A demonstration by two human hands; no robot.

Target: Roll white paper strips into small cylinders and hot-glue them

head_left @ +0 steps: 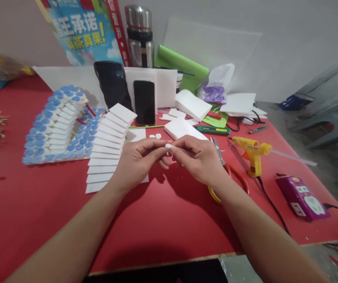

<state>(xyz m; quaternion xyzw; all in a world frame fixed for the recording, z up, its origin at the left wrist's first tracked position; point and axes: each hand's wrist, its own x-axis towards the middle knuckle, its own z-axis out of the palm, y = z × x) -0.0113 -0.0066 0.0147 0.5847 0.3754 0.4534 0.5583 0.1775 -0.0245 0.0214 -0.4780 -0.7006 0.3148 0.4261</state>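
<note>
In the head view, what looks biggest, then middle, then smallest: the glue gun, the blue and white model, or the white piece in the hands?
1. Blue and white model
2. Glue gun
3. White piece

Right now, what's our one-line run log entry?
left hand: pinching small white piece | right hand: pinching same piece | yellow glue gun: on red table, right of hands

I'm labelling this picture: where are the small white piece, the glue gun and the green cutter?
Small white piece [168, 146]: head view, on its exposed part.
Glue gun [252, 148]: head view, on its yellow body.
Green cutter [212, 130]: head view, mid-handle.
</note>
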